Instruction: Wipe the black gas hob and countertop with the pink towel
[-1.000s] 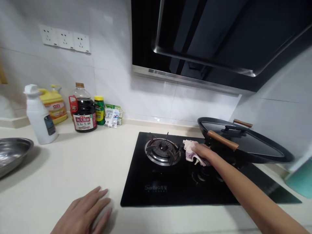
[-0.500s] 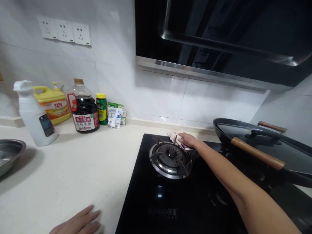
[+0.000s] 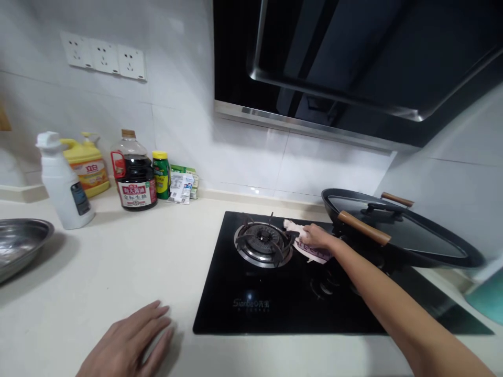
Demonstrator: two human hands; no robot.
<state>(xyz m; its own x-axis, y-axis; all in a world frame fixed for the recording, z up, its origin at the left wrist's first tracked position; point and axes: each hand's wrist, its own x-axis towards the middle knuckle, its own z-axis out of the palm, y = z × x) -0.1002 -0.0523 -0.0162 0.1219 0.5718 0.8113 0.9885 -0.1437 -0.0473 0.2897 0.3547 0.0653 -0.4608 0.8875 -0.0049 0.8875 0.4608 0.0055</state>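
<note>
Right hand (image 3: 314, 236): gripping pale pink cloth (image 3: 310, 252)
Cloth: on black glass cooktop (image 3: 291, 314), beside round metal burner (image 3: 264, 238)
Left hand (image 3: 128, 340): fingers extended, holding nothing, over cream tabletop (image 3: 98, 272)
Cooktop work: seemingly underway; share done or left unclear

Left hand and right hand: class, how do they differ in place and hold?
The left hand is over the counter; the right hand is over the black hob. The left hand holds nothing visible; the right hand holds a pale cloth. The left hand's fingers extend; the right hand's bend. Both are bare.
</note>
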